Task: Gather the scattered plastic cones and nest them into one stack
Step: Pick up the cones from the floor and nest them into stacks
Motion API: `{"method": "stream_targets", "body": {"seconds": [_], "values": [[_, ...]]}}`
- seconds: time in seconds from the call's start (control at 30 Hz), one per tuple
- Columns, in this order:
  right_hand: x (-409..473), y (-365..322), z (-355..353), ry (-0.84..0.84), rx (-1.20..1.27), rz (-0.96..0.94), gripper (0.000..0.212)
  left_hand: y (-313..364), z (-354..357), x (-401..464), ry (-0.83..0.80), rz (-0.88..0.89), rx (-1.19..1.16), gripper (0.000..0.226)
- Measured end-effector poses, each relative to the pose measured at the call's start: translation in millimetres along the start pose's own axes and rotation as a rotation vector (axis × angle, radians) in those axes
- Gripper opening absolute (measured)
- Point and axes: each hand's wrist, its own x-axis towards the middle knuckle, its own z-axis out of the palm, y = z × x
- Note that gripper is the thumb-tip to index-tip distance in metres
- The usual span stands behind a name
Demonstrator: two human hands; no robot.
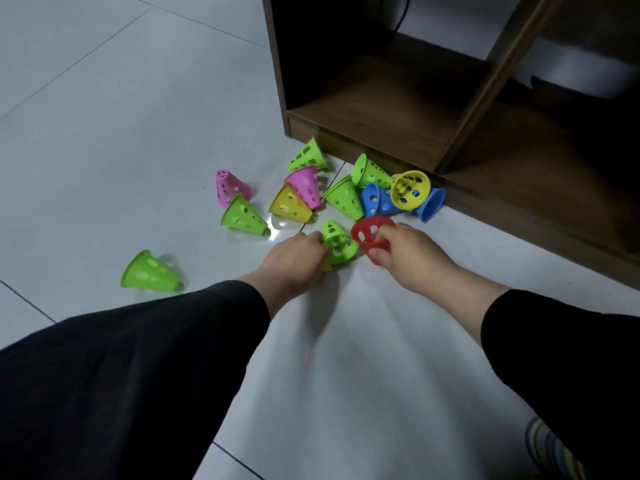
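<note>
Perforated plastic cones lie scattered on the white tiled floor. My left hand grips a green cone, with a bit of yellow showing under my fingers. My right hand pinches the rim of a red cone right beside it. Behind them lie a yellow cone, a pink cone, green cones, two blue cones and a yellow cone with its mouth facing me. To the left lie a pink cone and green cones.
A dark wooden shelf unit stands on the floor at the upper right, its base edge right behind the cones. A black cable hangs inside it. Floor tile stretches to the left. A striped thing shows at the bottom right.
</note>
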Motion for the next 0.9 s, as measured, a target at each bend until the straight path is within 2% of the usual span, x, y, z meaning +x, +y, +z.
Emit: {"method": "stream_targets", "body": {"seconds": [0.2,0.33,0.4,0.5,0.6,0.73,0.83,0.9], "values": [[-58.7,20.9,-46.5,0.236,0.375,0.088,0.032,47.2,-17.2,-16.6,0.167,0.003,-0.349,0.038],[-128.7,54.9,-90.3,0.384,0.449,0.097,0.036,101.2,-48.8,-30.4,0.267,0.071,-0.472,0.04],[-173.6,73.2,-114.9,0.406,0.449,0.098,0.037,129.4,-64.8,-39.6,0.278,0.109,-0.547,0.041],[-246.8,99.6,-145.3,0.38,0.495,0.092,0.051,175.8,-85.8,-55.9,0.264,0.199,-0.589,0.053],[-317.9,127.5,-157.2,0.352,0.358,0.182,0.067,225.7,-101.1,-73.7,0.216,0.272,-0.578,0.055],[-392.2,154.7,-153.9,0.247,0.129,0.332,0.066,284.5,-110.4,-93.6,0.167,0.402,-0.52,0.047],[-418.9,169.7,-140.2,0.169,-0.025,0.299,0.063,315.1,-115.9,-100.9,0.163,0.465,-0.457,0.052],[-428.9,177.2,-133.1,0.174,-0.069,0.265,0.061,329.1,-117.4,-103.7,0.143,0.474,-0.442,0.054]]}}
